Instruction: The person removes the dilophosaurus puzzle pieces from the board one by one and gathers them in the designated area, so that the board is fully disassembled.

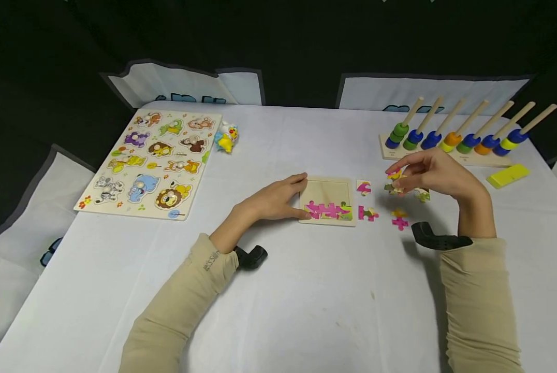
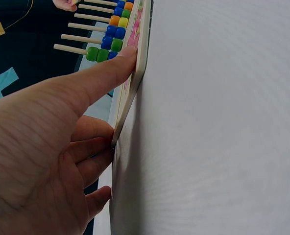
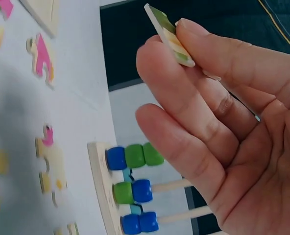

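Pinching a piece [image 3: 171,38] in the right hand [image 1: 436,172], right of the tray [image 1: 327,189]; touching the tray's left edge with the left hand [image 1: 270,200] spread.

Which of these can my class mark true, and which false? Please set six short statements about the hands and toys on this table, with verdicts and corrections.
1. The yellow block lies near the bead rack. True.

2. The left hand touches the bead rack. False: it touches the puzzle tray.

3. The right hand pinches a puzzle piece. True.

4. The small toy is beside the animal board. True.

5. In the head view, the animal board lies to the right of the puzzle tray. False: it lies to the left.

6. The puzzle tray is completely filled. False: the part farther from the person is bare.
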`<move>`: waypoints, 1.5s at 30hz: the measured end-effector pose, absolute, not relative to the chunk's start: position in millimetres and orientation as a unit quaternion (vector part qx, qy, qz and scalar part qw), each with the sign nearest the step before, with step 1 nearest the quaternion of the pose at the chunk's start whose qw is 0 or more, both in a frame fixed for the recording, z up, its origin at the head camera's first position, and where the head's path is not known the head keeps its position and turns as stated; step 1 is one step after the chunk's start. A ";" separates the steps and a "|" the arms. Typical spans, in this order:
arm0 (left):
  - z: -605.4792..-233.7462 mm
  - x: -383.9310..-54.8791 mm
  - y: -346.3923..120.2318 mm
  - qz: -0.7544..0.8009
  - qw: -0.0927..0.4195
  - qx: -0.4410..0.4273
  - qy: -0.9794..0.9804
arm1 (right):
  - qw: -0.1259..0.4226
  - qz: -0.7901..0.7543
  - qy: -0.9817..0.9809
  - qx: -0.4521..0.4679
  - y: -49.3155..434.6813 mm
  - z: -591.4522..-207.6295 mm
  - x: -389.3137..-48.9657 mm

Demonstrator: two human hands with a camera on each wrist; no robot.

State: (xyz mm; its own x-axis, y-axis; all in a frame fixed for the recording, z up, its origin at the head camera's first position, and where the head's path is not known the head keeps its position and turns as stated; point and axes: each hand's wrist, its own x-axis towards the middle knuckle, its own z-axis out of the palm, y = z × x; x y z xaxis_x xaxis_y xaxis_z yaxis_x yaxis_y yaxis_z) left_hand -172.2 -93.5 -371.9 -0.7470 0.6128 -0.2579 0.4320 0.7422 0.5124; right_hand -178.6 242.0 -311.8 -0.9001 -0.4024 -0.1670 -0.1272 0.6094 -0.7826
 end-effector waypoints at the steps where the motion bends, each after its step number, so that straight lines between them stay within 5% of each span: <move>1: -372.0 -172.4 -93.0 0.214 0.210 0.288 0.909 | 0.173 -0.417 0.879 -0.154 246.0 -312.4 -178.6; 19: -370.7 -171.3 -93.5 0.219 0.209 0.286 0.909 | 0.315 -0.389 0.853 -0.148 284.3 -325.3 -175.8; 45: -372.5 -171.6 -93.6 0.224 0.206 0.289 0.908 | 0.367 -0.366 0.848 -0.105 307.4 -338.7 -170.6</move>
